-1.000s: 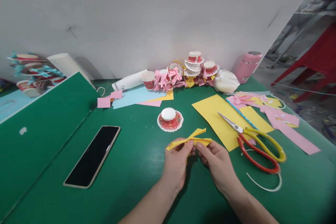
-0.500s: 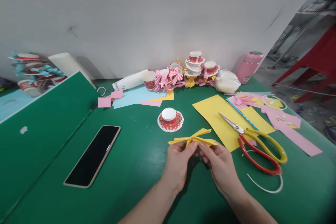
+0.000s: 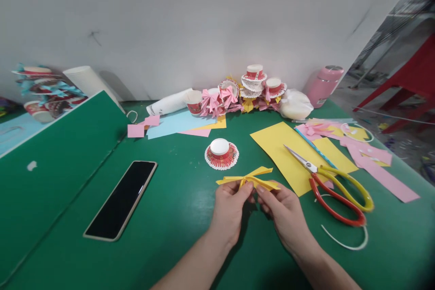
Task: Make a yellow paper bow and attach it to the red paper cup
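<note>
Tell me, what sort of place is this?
It looks like a papercraft workspace, though whether home or workshop is unclear: scissors lie partly on yellow paper, and there's a fringed, hat-shaped paper cup and a folded yellow paper bow.

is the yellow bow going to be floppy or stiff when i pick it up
The yellow bow is probably fairly stiff, as its loose ends stick out without drooping. Looking like folded paper, it's likely light; its narrow ends could crease.
</note>
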### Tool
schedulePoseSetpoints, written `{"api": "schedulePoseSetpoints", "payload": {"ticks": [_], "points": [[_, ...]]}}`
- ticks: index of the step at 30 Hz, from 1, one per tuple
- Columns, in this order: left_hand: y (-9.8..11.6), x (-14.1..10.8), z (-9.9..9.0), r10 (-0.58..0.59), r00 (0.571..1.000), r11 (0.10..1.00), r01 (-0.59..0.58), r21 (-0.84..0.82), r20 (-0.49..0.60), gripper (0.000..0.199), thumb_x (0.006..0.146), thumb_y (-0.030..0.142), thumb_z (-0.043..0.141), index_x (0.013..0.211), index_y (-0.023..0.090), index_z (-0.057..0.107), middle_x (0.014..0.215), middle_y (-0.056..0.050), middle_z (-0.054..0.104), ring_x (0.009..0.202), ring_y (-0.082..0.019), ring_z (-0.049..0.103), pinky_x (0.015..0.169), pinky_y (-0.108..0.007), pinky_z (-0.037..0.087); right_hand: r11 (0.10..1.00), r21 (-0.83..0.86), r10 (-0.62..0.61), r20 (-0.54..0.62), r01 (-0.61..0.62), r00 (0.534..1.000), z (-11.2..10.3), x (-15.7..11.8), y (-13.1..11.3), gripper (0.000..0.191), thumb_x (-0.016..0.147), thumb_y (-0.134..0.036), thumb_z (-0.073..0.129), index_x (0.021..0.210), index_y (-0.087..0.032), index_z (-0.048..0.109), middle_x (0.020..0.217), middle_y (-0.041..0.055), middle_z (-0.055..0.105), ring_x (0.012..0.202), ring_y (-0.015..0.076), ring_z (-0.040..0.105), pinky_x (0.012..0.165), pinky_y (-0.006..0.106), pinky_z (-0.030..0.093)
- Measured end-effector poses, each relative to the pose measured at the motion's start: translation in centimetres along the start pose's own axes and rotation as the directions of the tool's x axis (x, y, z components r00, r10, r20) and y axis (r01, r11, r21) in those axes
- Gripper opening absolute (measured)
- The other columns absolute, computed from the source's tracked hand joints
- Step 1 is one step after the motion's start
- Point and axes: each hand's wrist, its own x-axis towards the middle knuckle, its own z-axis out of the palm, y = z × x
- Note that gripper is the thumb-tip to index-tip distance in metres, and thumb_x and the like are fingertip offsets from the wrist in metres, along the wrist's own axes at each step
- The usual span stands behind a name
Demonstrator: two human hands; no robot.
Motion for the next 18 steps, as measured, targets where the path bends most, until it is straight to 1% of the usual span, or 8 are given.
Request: {"api": "schedulePoseSetpoints", "payload": {"ticks": [3,7,10,14,16,18], "points": [[0.06,0.04,-0.03,-0.006,1.000,1.000,0.006,0.007,0.016,0.015,0.058,0.023,0.071,0.057,0.012,0.061,0.051,0.003,0.055,0.049,-0.008,0.046,0.051,-0.022,0.036,1.000,-0.002,-0.006,0.007,0.006,1.000,-0.06,-0.05,-0.11,0.023,0.065,-0.037,0.069,0.065,-0.016,0.061,0.050,-0.0046,0.051,0.041,0.0059,0.036,0.039,0.020,0.028],[0.16,0.08,-0.17,-0.037,0.999,0.998,0.035,0.059,0.023,0.018,0.058,0.027,0.071,0.057,0.011,0.062,0.052,0.001,0.055,0.049,-0.008,0.046,0.051,-0.023,0.036,1.000,-0.014,0.005,-0.009,-0.005,1.000,-0.05,-0.07,-0.14,0.025,0.063,-0.039,0.071,0.064,-0.016,0.061,0.048,-0.0050,0.050,0.040,0.0058,0.035,0.038,0.020,0.026],[0.15,0.11,-0.23,-0.025,1.000,0.998,0.026,0.059,-0.012,0.018,0.056,0.026,0.073,0.059,0.011,0.063,0.053,0.001,0.057,0.050,-0.008,0.047,0.051,-0.023,0.036,0.999,0.001,0.035,-0.016,-0.035,0.999,0.00,0.02,-0.06,0.027,0.061,-0.040,0.072,0.066,-0.015,0.062,0.048,-0.0050,0.049,0.039,0.0056,0.034,0.037,0.020,0.025],[0.29,0.25,-0.24,-0.026,0.998,1.000,0.026,-0.005,-0.052,0.018,0.054,0.025,0.074,0.058,0.012,0.062,0.052,0.002,0.056,0.048,-0.008,0.048,0.051,-0.022,0.038,0.995,0.048,0.091,-0.009,-0.090,0.996,-0.17,0.14,0.21,0.029,0.065,-0.041,0.069,0.058,-0.015,0.059,0.051,-0.0019,0.053,0.041,0.0058,0.035,0.038,0.020,0.025],[0.45,0.38,-0.28,-0.038,0.997,0.999,0.035,-0.041,-0.067,0.018,0.054,0.024,0.075,0.057,0.012,0.061,0.051,0.002,0.057,0.047,-0.007,0.048,0.051,-0.021,0.038,0.997,0.039,0.074,-0.009,-0.073,0.997,-0.39,0.10,0.28,0.028,0.070,-0.041,0.064,0.060,-0.015,0.060,0.055,-0.0007,0.055,0.042,0.0062,0.036,0.038,0.020,0.024],[0.60,0.51,-0.34,-0.041,0.995,0.997,0.034,-0.075,-0.094,0.019,0.053,0.023,0.075,0.056,0.012,0.061,0.050,0.002,0.057,0.048,-0.007,0.048,0.050,-0.020,0.038,1.000,-0.012,0.015,-0.040,-0.015,0.999,-0.61,-0.07,0.25,0.027,0.074,-0.041,0.060,0.068,-0.015,0.061,0.058,-0.0005,0.055,0.044,0.0067,0.036,0.038,0.020,0.025]]}}
